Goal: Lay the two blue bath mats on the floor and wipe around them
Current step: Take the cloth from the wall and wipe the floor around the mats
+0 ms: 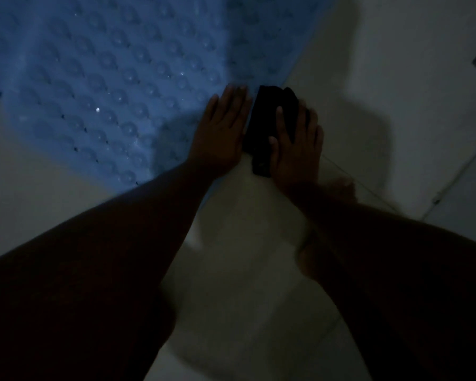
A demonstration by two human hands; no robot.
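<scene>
Mat [107, 78] under flat left hand [221, 130]; flat right hand [297, 144] presses black cloth [264, 119] onto floor [259, 243].

Bath mat [99, 78] blue, raised bubble pattern; cloth [270, 116] black; floor [245, 270] pale tile.

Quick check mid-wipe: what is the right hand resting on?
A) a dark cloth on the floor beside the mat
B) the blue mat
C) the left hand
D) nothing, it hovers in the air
A: the right hand lies with straight fingers on the dark cloth, on the pale floor right beside the blue mat, while the left hand presses flat on the mat's edge.
</scene>
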